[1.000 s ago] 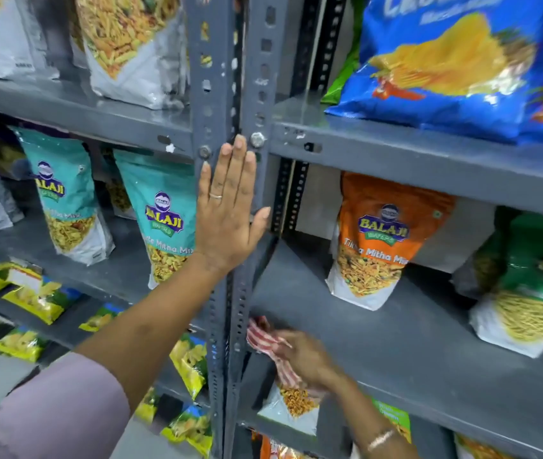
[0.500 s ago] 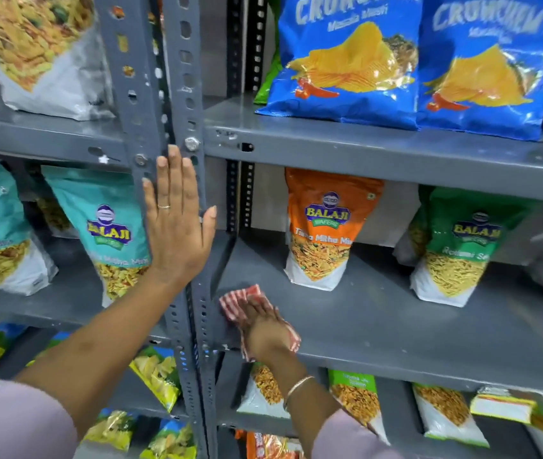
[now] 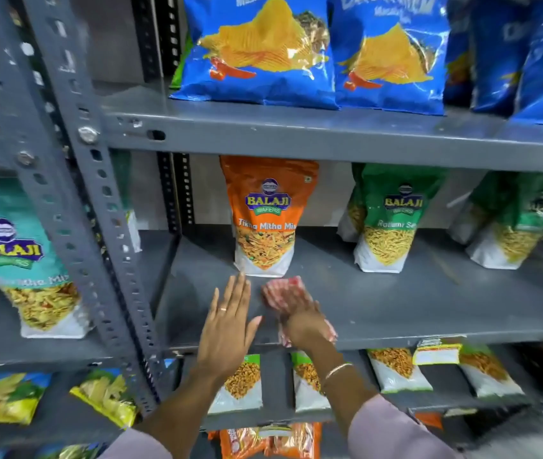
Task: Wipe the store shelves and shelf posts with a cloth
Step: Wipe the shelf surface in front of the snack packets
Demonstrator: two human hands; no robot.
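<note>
My right hand (image 3: 303, 321) presses the cloth (image 3: 283, 288) flat onto the grey middle shelf (image 3: 412, 303), near its front edge and just in front of the orange snack pouch (image 3: 265, 217). The cloth's long axis runs from the shelf's front lip back toward that pouch, tilted a little to the left at the far end. My grip here is a flat palm with the fingers lying along the cloth, bearing down on it and not curled round it. Most of the cloth is hidden beneath that hand; only the far end and a strip at the wrist side by the shelf edge show. It is red-and-white striped, thin and crumpled, and blurred, so the pattern is hard to read.

My left hand (image 3: 227, 326) is spread wide open, fingers straight and pointing toward the back of the shelf, just left of the cloth and holding nothing. Whether its palm touches the shelf I cannot tell. A ring sits on one finger, and a thin bangle (image 3: 338, 371) circles my right wrist.

The perforated grey shelf post (image 3: 97, 226) stands to the left, well apart from both hands. Green pouches (image 3: 392, 220) stand further right on the same shelf, their right-hand neighbours smeared by blur.
</note>
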